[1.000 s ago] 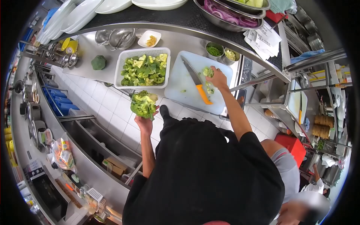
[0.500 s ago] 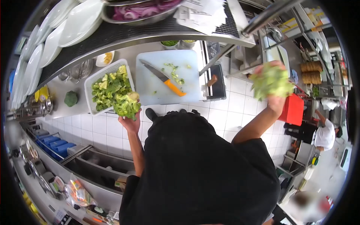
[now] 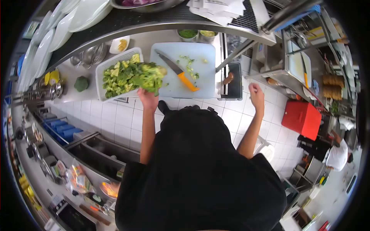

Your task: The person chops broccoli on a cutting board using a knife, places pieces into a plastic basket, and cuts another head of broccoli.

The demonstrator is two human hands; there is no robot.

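My left hand [image 3: 148, 99] grips a leafy green broccoli head [image 3: 150, 76], held between the basket and the board. Beside it, a white plastic basket [image 3: 99, 82] is filled with cut broccoli florets [image 3: 119, 79]. An orange-handled knife [image 3: 187, 81] lies on the white cutting board [image 3: 206, 57], with small green scraps [image 3: 189, 65] around it. My right hand [image 3: 257, 94] is raised over the floor, right of the board, near a dark bin. It holds nothing that I can see, and its fingers are loosely bent and apart.
Left of the basket sits another broccoli head [image 3: 81, 84]. Behind are a small white dish [image 3: 120, 45] and metal containers of chopped greens [image 3: 187, 34]. A shelf [image 3: 173, 26] with plates overhangs the counter. The dark bin [image 3: 234, 82] and a red box [image 3: 301, 119] stand to the right.
The blurred green clump has left my right hand, which has come down and inward. My left hand still holds the broccoli, now slightly higher and nearer the board.
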